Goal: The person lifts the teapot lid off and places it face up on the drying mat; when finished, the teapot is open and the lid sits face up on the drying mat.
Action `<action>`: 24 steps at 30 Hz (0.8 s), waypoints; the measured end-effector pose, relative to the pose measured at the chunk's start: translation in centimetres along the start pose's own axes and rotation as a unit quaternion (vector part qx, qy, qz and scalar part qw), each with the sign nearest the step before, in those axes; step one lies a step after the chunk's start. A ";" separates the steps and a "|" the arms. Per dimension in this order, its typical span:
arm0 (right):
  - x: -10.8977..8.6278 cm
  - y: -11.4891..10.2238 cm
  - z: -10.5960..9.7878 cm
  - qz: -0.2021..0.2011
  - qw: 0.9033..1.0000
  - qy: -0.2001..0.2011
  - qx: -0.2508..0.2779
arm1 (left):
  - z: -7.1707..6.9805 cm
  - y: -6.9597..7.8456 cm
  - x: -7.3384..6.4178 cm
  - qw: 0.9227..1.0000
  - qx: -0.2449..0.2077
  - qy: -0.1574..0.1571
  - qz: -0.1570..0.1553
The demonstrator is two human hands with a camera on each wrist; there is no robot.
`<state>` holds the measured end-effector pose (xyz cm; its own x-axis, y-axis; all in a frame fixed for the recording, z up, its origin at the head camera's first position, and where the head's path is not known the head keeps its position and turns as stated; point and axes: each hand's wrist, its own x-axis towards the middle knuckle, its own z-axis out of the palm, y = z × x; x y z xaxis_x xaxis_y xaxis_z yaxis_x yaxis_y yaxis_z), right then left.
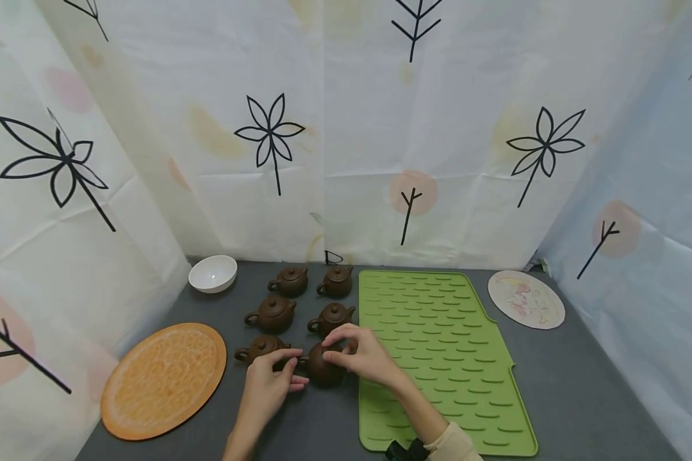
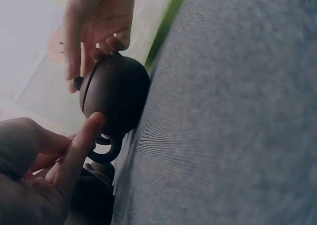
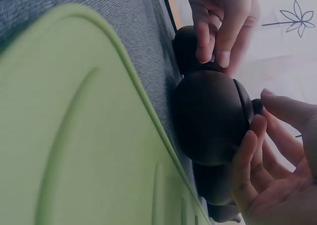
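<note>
A dark brown teapot (image 1: 325, 374) stands on the grey table at the front of the right row, its round body between both hands. By its handle is the left hand (image 1: 267, 387), with thumb and fingers pinching there; the handle loop (image 2: 110, 153) shows below a fingertip in the left wrist view. The right hand (image 1: 369, 360) curls its fingers over the spout side and lid, its thumb near the lid knob (image 3: 257, 106) in the right wrist view. Just left is another brown teapot (image 1: 262, 347), partly covered by the left hand. The spout is mostly hidden by fingers.
Several more brown teapots (image 1: 272, 314) stand behind in two rows. A green ridged mat (image 1: 438, 358) lies right of them. An orange round mat (image 1: 164, 381) and a white bowl (image 1: 213, 274) are at left; a pale oval mat (image 1: 526, 299) lies far right.
</note>
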<state>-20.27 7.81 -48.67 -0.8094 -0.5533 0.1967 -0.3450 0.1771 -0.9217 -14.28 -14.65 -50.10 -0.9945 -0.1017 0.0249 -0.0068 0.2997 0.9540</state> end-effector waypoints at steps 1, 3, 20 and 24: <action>0.0 0.0 0.0 0.002 1.000 0.001 0.000 | 0.0 0.0 0.0 1.000 0.003 0.002 0.000; 0.1 0.1 0.1 0.006 1.000 0.004 -0.002 | 0.1 -0.1 0.1 1.000 0.007 0.005 0.001; 0.2 -0.2 0.1 0.010 1.000 0.014 -0.009 | 0.2 0.1 0.4 1.000 0.004 0.010 -0.001; -0.1 -0.5 -0.2 0.010 1.000 0.017 -0.002 | 0.3 0.1 0.3 1.000 0.005 0.007 -0.005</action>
<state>-20.09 7.92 -48.15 -0.8319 -0.5216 0.1894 -0.3302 0.1910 -0.9244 -14.63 -14.37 -50.10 -0.9928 -0.1186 0.0193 -0.0184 0.3089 0.9509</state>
